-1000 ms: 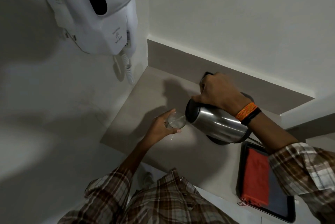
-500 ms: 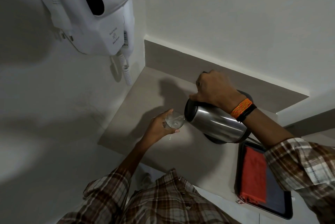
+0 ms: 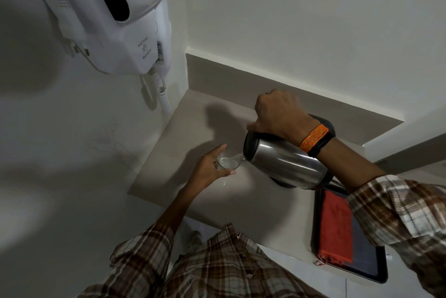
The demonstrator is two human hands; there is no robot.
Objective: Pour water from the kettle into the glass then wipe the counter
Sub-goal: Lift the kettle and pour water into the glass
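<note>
We pour from a stainless-steel kettle (image 3: 284, 164), tipped spout-down to the left, into a small clear glass (image 3: 228, 162) held above the pale, matte counter (image 3: 183, 133). A thin stream runs from the spout into the glass, which already holds some water. Our right hand (image 3: 280, 114) is clenched in a full fist around the kettle's black handle at the top, an orange woven band (image 3: 313, 137) and a dark one circling the wrist. Our left hand (image 3: 208, 165) cups the glass from the left, fingers curled round its far side and thumb across the near wall. The kettle's brushed, cylindrical body catches a bright streak of light; its round black base (image 3: 324, 124) sits on the counter behind it, by the grey upstand. To the right, a dark rectangular tray (image 3: 371, 266) with rounded corners lies at the counter's front edge and carries a folded red-orange cloth (image 3: 336, 225) with a coarse weave. A glossy white plastic wall-mounted hair dryer (image 3: 108, 15) with a coiled cord hangs on the left wall. Plaid sleeves (image 3: 398, 215) frame the view.
</note>
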